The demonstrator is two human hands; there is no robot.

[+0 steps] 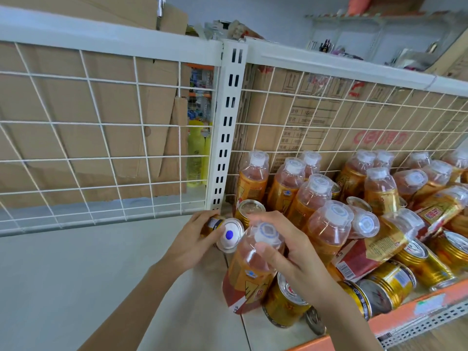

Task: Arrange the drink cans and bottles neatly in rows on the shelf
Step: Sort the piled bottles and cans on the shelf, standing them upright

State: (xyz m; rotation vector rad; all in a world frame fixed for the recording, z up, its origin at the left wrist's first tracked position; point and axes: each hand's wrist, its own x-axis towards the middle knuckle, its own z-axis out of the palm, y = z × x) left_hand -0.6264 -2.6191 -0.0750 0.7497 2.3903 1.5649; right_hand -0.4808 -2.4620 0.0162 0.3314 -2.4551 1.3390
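We are gripping a gold can [229, 236] in our left hand [192, 241], fingers curled round its side. It is tilting so that its silver end with a blue dot is facing us. It is sitting at the left edge of the stock, just in front of the white slotted post [228, 127]. Our right hand [291, 254] is clamping a bottle [250, 264] at the shoulder, thumb in front, just right of the can. The bottle is carrying amber drink under a clear cap cover. Behind it an upright can [249, 207] is showing its top. Further right, standing bottles [288, 183] of the same drink are crowding loosely against the wire back [101, 158]. Lying cans [415, 267] are resting on their sides near the orange front of the shelf [410, 310]. Cardboard boxes [329, 117] are showing behind the wire; we cannot tell their contents.
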